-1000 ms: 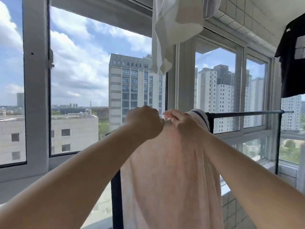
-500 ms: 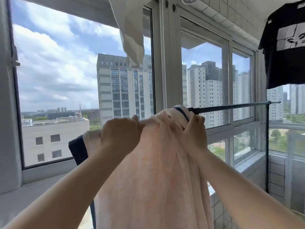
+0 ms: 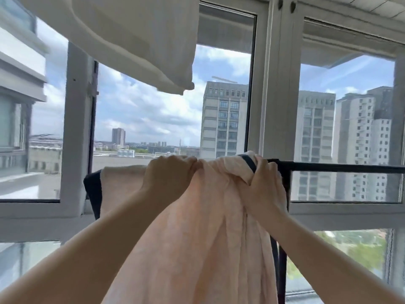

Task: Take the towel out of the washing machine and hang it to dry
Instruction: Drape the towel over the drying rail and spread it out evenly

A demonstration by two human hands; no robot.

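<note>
We face a wide window (image 3: 153,119) with towers beyond. A white cloth (image 3: 140,36) hangs overhead. The pink towel (image 3: 197,238) drapes over the black rail (image 3: 339,167), bunched in both grips: left hand (image 3: 168,176), right hand (image 3: 263,183) curled tight.

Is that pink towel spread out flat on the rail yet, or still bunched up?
Bunched: the towel gathers in folds where the left hand and right hand grip it.

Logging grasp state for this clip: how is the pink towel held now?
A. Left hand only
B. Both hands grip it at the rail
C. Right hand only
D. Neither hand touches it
B: the left hand and right hand both bunch the towel at the black rail.
</note>
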